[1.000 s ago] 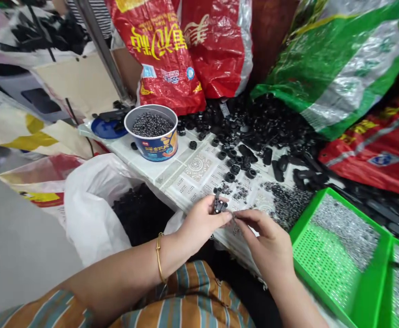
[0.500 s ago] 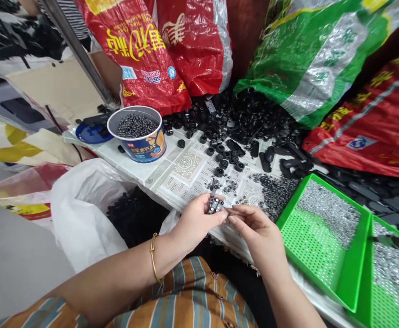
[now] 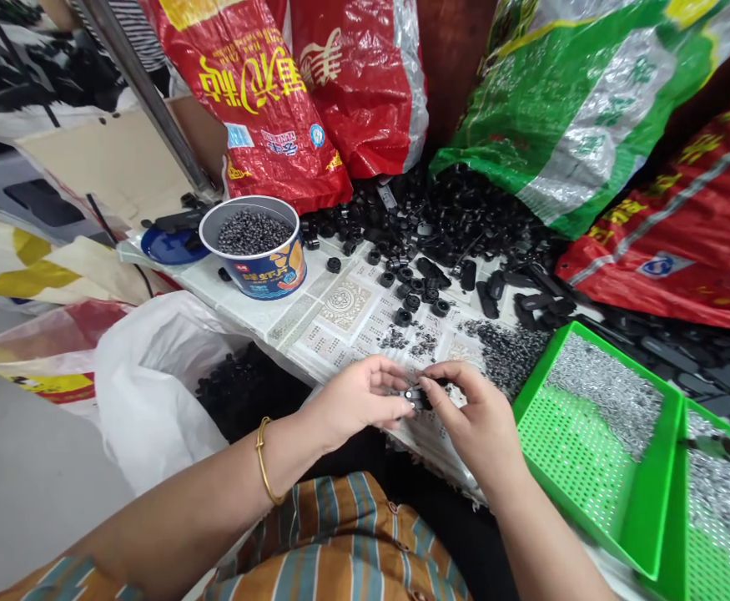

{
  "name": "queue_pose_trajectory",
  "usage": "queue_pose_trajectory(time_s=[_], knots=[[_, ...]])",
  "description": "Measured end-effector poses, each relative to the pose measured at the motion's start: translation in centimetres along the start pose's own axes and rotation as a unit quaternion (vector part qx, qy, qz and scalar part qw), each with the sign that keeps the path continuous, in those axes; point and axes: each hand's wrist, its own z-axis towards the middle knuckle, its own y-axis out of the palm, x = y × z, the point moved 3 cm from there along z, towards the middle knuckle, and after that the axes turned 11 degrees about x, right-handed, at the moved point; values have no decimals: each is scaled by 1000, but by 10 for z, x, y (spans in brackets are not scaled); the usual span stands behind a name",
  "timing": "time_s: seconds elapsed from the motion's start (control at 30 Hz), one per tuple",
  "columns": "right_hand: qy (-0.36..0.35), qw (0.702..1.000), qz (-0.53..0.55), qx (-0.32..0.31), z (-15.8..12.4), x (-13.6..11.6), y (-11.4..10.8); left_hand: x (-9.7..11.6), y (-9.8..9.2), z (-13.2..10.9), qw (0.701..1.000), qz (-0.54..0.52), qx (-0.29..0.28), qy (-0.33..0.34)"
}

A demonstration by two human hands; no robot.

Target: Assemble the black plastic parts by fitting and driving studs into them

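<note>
My left hand (image 3: 355, 403) and my right hand (image 3: 474, 417) meet over the table's near edge. Both pinch a small black plastic part (image 3: 415, 395) with a tiny metal piece at its end. The left fingers curl round the part's left side. The right thumb and forefinger press on its right side. A gold bangle sits on my left wrist. Small black rollers (image 3: 413, 300) and a scatter of tiny metal bits (image 3: 507, 351) lie on the patterned table cover (image 3: 339, 305) just beyond my hands.
A paper tub (image 3: 255, 246) of small dark beads stands at the left. A white bag (image 3: 152, 376) of black parts hangs below the table edge. Green perforated trays (image 3: 590, 451) with metal bits sit at the right. Red and green sacks (image 3: 590, 100) and a black parts heap (image 3: 452, 217) line the back.
My hands have dropped nearer to me and closed together. The black part was upright in my left fingers; now both hands grip it lying sideways.
</note>
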Motion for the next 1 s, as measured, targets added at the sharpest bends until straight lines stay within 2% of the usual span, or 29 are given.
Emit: queue_pose_trajectory(time_s=[0.07,0.13,0.2,0.3,0.4,0.5,0.57,0.63,0.7,0.83,1.0], knots=[[-20,997,-18,72,-9,2,2,1,-4,3,993,-57,97,27],[-54,991,-16,120,-18,3,6,1,-3,3,982,-118,143,39],[-93,984,-14,150,-25,4,10,0,2,2,977,-167,128,23],[-121,976,-19,181,-29,5,14,0,9,0,977,-204,65,7],[-109,977,0,185,-30,5,14,0,6,0,984,-153,71,51],[-49,985,61,151,-30,3,14,2,1,1,984,-65,115,117],[45,987,111,110,-28,4,14,1,0,3,985,-44,117,122],[153,974,154,69,-25,7,14,1,0,4,987,-38,109,114],[226,954,193,40,-21,8,14,1,0,4,988,-21,96,116],[271,929,252,19,-12,7,14,-2,0,4,991,12,80,108],[290,922,256,-14,-7,8,17,-5,-1,5,986,64,94,118]])
